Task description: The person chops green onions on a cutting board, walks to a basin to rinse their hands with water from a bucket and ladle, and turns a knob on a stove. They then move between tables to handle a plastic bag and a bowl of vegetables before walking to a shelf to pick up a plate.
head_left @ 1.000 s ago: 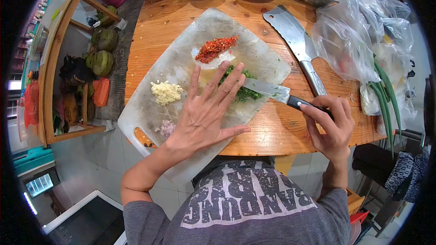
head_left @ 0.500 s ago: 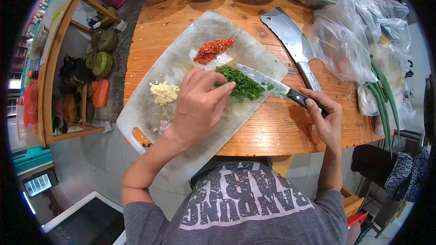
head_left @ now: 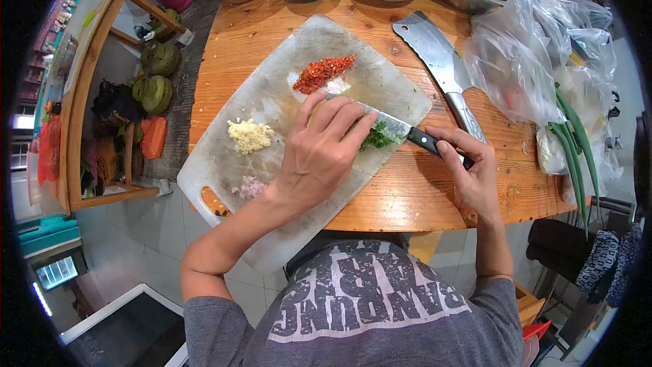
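Pressing down on the knife [head_left: 390, 126] blade, the left hand [head_left: 319, 153] has returned over the chopped greens [head_left: 377, 137] at the cutting board's [head_left: 272, 95] four o'clock edge, fingers curled; the right hand [head_left: 465, 173] grips the handle, chopping resumed.

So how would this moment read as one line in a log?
left hand: pressing knife blade onto chopped greens | right hand: gripping knife handle | cutting board: chili, garlic
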Tool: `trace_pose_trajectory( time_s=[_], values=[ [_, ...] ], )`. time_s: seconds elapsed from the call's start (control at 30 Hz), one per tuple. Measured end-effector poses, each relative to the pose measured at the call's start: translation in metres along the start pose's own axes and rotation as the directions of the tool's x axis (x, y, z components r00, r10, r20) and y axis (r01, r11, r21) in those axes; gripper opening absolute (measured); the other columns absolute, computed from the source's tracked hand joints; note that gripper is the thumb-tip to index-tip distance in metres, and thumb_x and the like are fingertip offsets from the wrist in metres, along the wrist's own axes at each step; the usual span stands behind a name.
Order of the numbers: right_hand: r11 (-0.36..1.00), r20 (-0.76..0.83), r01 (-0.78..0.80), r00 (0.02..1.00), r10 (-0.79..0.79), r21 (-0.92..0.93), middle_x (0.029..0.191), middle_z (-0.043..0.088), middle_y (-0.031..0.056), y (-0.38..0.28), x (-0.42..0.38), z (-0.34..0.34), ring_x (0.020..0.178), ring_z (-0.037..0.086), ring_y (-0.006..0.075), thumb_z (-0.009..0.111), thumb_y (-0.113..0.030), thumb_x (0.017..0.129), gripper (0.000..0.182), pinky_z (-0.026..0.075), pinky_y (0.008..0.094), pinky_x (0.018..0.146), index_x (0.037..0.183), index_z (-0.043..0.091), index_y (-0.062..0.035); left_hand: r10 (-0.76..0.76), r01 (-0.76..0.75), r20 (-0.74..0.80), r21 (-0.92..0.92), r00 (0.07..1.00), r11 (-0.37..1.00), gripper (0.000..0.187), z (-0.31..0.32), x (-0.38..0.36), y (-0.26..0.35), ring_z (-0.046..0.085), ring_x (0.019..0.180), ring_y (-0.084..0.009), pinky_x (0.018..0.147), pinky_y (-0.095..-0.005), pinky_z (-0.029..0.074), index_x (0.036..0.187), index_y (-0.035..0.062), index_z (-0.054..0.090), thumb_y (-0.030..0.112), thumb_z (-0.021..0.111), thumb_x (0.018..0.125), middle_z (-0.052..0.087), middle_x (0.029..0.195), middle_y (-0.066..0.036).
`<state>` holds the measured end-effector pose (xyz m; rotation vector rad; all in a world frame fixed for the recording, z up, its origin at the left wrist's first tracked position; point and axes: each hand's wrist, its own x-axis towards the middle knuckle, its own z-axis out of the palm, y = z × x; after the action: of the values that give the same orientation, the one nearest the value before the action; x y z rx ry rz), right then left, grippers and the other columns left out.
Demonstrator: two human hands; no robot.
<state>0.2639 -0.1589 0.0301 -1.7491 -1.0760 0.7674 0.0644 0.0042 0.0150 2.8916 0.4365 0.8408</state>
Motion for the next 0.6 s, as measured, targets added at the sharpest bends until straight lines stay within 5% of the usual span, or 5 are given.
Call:
trace_pose_trajectory(
  time_s=[0.6],
  values=[
    [0.994, -0.068, 0.112, 0.991, -0.111, 0.006, 0.100, 0.071, 0.0141, 0.003, 0.011, 0.015, 0.094, 0.065, 0.0194, 0.065, -0.006, 0.094, 0.021, 0.050, 0.0309, 0.085, 0.113, 0.071, 0.0023, 0.001, 0.033, 0.120, -0.277, 0.993, 0.960, 0.043, -0.010, -0.012, 0.013, 0.056, 0.115, -0.0274, 0.107, -0.0460, 0.037, 0.123, 0.0025, 0.065, -0.001, 0.066, 0.080, 0.061, 0.113, -0.010]
  ],
)
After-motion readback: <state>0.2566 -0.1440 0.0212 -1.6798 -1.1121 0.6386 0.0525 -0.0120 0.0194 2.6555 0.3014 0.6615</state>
